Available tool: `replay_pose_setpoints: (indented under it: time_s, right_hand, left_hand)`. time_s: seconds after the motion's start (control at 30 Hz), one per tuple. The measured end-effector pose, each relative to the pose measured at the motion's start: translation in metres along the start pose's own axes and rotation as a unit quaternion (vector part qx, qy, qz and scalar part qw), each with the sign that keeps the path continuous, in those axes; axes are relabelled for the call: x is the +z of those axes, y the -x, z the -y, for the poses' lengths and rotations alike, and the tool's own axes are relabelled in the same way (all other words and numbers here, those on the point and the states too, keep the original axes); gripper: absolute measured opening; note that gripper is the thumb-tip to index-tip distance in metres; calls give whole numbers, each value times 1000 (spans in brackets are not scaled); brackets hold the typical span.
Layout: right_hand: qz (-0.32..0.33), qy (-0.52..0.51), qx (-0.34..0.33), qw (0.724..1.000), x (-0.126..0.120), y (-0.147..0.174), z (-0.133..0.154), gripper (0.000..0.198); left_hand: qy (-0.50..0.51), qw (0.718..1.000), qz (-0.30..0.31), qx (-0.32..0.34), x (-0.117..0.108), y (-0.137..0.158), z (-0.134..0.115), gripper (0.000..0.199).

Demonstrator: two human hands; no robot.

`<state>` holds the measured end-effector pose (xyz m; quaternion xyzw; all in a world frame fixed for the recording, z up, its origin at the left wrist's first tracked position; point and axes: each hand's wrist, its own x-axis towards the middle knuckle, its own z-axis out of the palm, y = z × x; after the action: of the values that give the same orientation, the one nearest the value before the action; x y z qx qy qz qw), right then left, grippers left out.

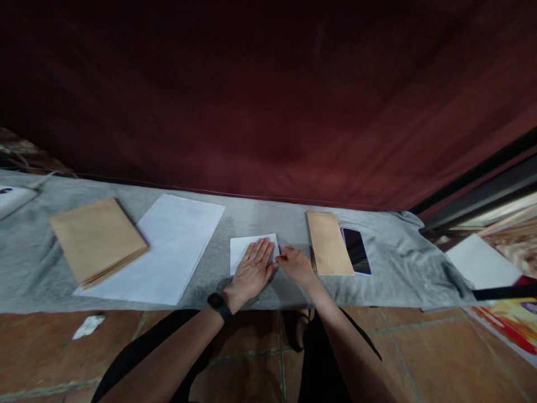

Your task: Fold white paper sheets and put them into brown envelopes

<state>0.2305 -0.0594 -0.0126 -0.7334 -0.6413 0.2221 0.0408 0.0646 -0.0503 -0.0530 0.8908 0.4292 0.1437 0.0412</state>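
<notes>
Our bare forearms, flat left hand atop small white rectangular paper, curled right hand at its right edge, pinch unclear.

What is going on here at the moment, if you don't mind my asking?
A person's left hand lies flat on a small piece of white paper, while the right hand, partly curled, is at the paper's right edge. To the left, a brown paper stack lies partly over larger white paper. To the right, a second brown stack lies next to a phone.
</notes>
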Motion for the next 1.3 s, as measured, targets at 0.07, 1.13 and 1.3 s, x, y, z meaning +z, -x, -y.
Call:
replay_pose_setpoints:
  time_s: [0.07,1.13,1.3]
  right_hand:
    - [3,0,1,1000,0,0,0,22]
    - [-138,91,-194,967,49,-12,21,52]
    - [-169,96,-175,965,50,-16,15,56]
  left_hand:
    - [-14,1000,-1,-17,2,2,3,56]
    - [-29,991,24,-126,-13,16,27,61]
    - [-28,992,16,-124,-11,17,28,63]
